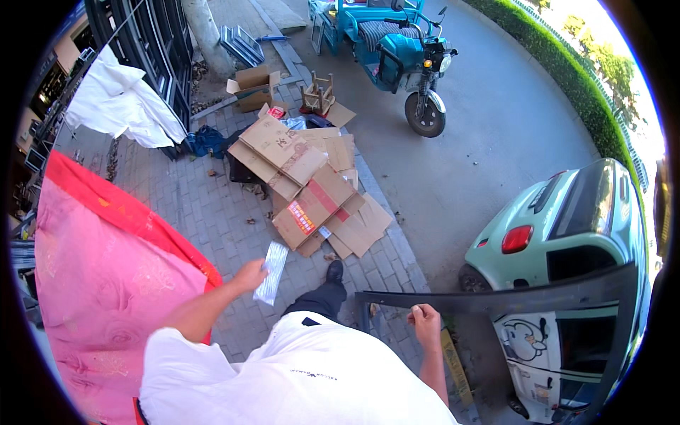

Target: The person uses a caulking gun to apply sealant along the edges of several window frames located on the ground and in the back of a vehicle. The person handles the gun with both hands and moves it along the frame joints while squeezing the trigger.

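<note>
My left hand [251, 275] is closed around one edge of a flat, silvery-white packet [272, 274], held out over the brick pavement. A dark window-like frame [496, 300] stretches across the right side, its corners bending down toward the lower edge. Just at its long bar is my right hand [426, 327], raised with the fingers pinched together. Whether those fingers grip anything small is too fine to make out, and the hand seems not to be wrapped round the bar.
Flattened cardboard boxes [312, 184] lie piled ahead, with an open carton [253, 86] and small wooden stool [319, 93] beyond. Pink cloth [113, 276] hangs at left, white cloth [120, 103] farther back. A teal three-wheeler [397, 60] and pale green car [538, 234] stand on the road.
</note>
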Demonstrator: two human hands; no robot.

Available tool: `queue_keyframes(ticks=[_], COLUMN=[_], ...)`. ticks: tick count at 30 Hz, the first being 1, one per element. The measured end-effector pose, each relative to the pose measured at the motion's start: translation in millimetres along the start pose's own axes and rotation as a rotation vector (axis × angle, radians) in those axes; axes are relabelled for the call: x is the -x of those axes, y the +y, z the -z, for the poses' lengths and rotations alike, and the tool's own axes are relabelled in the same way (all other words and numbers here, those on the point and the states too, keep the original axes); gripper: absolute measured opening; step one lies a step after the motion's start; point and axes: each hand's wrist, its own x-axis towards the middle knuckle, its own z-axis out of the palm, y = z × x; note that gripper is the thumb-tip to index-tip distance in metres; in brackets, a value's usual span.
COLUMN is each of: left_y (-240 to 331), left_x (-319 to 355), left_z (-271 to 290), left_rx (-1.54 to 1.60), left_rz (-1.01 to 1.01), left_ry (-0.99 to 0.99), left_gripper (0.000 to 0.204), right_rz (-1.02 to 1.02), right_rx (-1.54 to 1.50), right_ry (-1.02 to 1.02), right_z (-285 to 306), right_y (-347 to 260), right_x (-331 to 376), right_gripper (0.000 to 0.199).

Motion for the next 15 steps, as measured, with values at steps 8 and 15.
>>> queue_keyframes(ticks=[8,15], left_y=[178.7,260.5], left_x=[-150.9,-225.6], left_z=[91.2,94.8], left_rx=[-0.222,-0.224], left_rz=[-0.269,-0.227], left_ry=[-0.311,-0.149], left_gripper=[0.028,0.030], right_rz=[0.031,0.022], right_rx=[-0.077,-0.120], right_ry=[0.054,-0.048], right_z=[19.2,41.9], right_y=[-89.8,-116.6], right_x=[-140.2,-302.1], right_gripper=[0.022,0.022])
